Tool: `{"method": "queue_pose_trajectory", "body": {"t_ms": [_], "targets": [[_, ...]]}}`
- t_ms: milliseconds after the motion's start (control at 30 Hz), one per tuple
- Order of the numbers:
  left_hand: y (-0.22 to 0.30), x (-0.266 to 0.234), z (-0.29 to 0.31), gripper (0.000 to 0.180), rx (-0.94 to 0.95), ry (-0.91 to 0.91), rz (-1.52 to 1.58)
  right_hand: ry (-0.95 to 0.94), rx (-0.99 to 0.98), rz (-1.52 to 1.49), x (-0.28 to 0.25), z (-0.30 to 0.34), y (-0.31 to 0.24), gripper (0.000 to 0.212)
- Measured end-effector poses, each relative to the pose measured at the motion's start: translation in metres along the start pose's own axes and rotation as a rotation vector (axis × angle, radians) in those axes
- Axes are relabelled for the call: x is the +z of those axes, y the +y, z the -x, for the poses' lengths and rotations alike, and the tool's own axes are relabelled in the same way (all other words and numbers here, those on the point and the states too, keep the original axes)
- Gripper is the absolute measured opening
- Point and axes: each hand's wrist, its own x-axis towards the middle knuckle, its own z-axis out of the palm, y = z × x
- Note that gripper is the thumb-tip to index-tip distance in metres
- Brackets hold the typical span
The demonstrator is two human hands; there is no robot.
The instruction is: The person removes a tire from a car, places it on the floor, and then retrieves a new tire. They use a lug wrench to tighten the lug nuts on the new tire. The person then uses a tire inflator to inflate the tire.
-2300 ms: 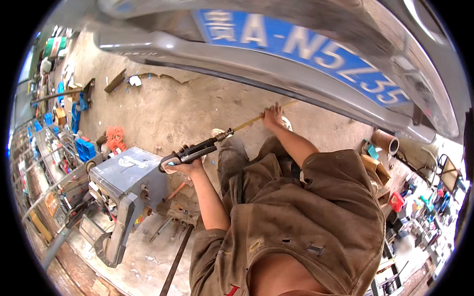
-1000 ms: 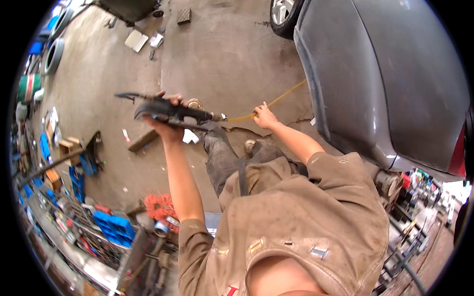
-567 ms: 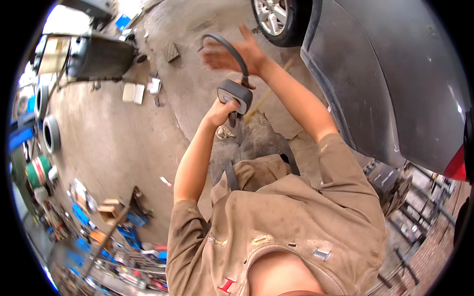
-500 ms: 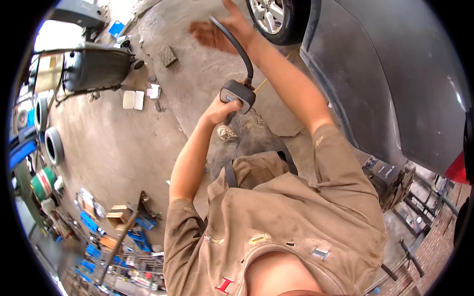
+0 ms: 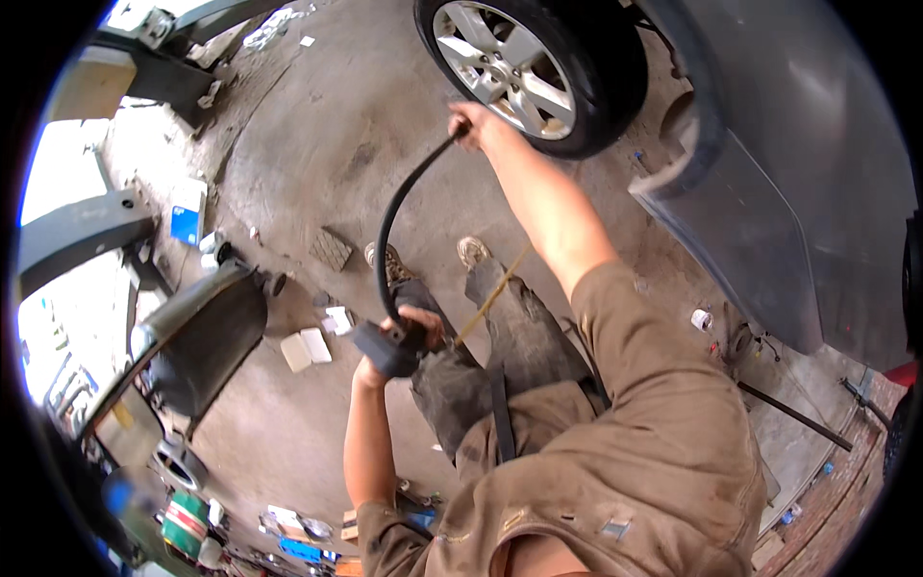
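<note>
My left hand (image 5: 424, 329) is closed around a black tyre inflator gauge (image 5: 386, 350), held low in front of my legs. A black rubber hose (image 5: 386, 226) arcs up from the gauge to my right hand (image 5: 471, 127). There my fingers are closed on the hose's free end, whose tip they partly hide. That hand is beside the wheel (image 5: 505, 72), at the edge of its black tyre and silver spoked rim; whether it touches the tyre I cannot tell. A thin yellow air line (image 5: 492, 296) runs past my legs near the gauge.
The grey car body (image 5: 769, 192) rises on the right, raised above the floor. To the left stand a dark tank (image 5: 212, 332), an open white box (image 5: 306, 349) and a wooden block (image 5: 332, 248). A green drum (image 5: 185, 519) and clutter lie at the lower left.
My right hand, open behind the hose before, has closed on its end beside the wheel. The gauge has moved down and left. I am nearer the wheel, which shows larger.
</note>
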Motion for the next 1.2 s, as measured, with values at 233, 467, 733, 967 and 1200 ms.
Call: {"method": "queue_pose_trajectory", "body": {"t_ms": [233,467,733,967,1200], "targets": [[0.100,-0.149,-0.109,0.101,-0.098,-0.397,-0.384,0.444,0.201,-0.875,-0.117,-0.127,0.095,0.028],[0.102,-0.195,-0.295,0.084,-0.485,-0.881,-1.461,0.351,0.001,-1.403,-0.200,-0.175,0.159,0.018],[0.083,-0.325,-0.430,0.079,-0.764,-0.993,-1.637,-0.073,-0.759,-1.907,-0.218,-0.122,0.163,0.014],[0.060,-0.402,-0.537,0.084,-1.185,-1.106,-1.554,0.144,-1.460,-1.307,-0.055,-0.080,0.035,0.029],[0.059,-0.493,-0.629,0.086,-1.000,-0.876,-1.561,-0.210,-1.371,-1.388,0.030,-0.177,-0.055,0.029]]}}
